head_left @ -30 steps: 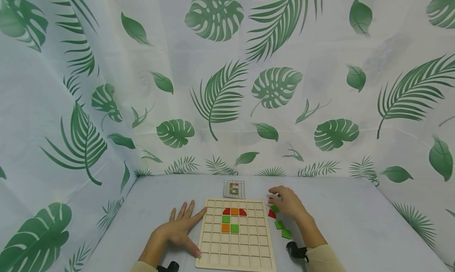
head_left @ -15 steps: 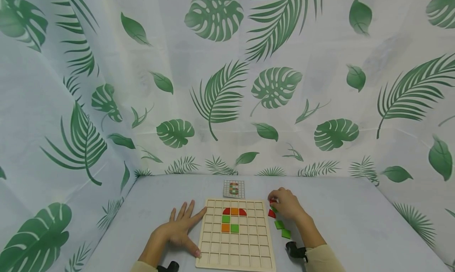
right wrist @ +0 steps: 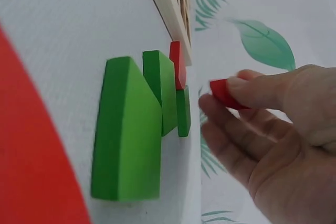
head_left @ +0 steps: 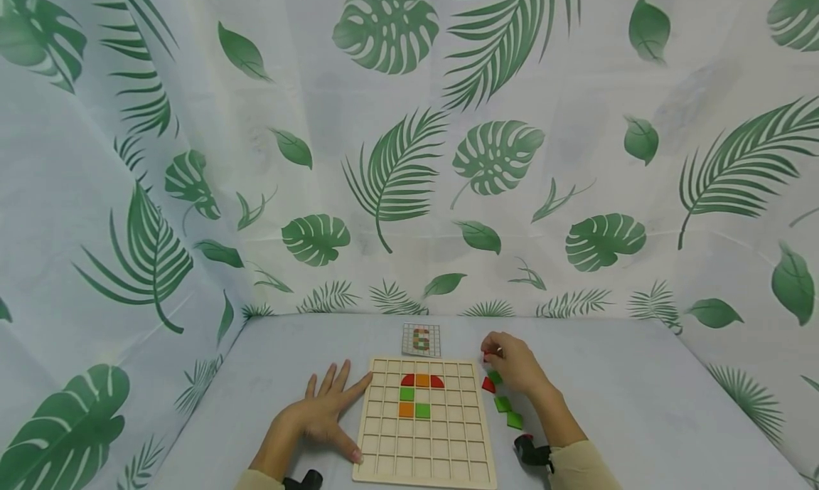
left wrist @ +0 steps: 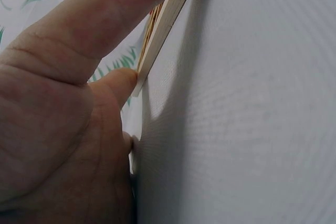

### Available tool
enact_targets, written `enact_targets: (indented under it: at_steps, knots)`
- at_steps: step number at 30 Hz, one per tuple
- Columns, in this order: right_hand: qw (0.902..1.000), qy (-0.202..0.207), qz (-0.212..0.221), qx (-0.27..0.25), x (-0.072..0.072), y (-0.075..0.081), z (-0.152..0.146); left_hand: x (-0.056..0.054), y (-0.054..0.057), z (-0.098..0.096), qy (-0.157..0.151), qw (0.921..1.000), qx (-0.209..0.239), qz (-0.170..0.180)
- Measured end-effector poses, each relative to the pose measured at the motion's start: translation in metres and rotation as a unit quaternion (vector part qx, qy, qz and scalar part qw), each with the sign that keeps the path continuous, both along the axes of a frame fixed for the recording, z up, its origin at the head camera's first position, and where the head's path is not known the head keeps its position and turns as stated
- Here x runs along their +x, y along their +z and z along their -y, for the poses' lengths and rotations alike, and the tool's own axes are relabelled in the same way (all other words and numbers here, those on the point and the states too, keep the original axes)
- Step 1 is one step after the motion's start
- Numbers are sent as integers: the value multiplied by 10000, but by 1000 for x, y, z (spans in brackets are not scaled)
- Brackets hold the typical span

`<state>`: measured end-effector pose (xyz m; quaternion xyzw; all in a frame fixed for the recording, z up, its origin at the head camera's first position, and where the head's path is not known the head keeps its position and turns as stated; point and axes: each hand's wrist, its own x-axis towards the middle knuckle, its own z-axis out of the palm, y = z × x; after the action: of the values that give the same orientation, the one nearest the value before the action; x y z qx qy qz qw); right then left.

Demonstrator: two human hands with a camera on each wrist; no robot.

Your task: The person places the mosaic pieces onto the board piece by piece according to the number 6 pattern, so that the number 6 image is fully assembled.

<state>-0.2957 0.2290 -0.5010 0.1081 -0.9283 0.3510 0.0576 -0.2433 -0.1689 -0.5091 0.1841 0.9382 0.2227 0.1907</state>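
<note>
A wooden grid board lies in the middle of the head view, with red, orange and green tiles set in its upper cells. My left hand lies at its left side with fingers spread; thumb and index touch the board's edge. In the left wrist view the left hand is beside the board's wooden edge. Right of the board's top corner, my right hand pinches a small red tile between thumb and fingers, above the table. Its exact shape is partly covered by the thumb.
A pattern card lies behind the board. Along the board's right side are a red tile and green tiles. A large red surface fills the right wrist view's left edge. A leaf-printed cloth stands behind the table.
My right hand has reached down, pinched the red tile beyond the green ones and lifted it slightly. The left hand and board have stayed in place.
</note>
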Motion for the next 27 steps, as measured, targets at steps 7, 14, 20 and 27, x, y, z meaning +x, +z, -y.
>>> enact_targets:
  at_steps: [7,14,20,27]
  knots:
    - [9990,172,-368,-169,0,4,3,-1,-2,1,2,10000,-18,10]
    - [9980,420,-162,-432,10,12,13,-1,-3,2,-30,10000,-6,13]
    - [9962,730,50,-469,17,19,17,-1,-1,1,-24,10000,16,8]
    - [9800,1841,396,-645,23,24,21,-1,-2,2,-57,10000,20,-31]
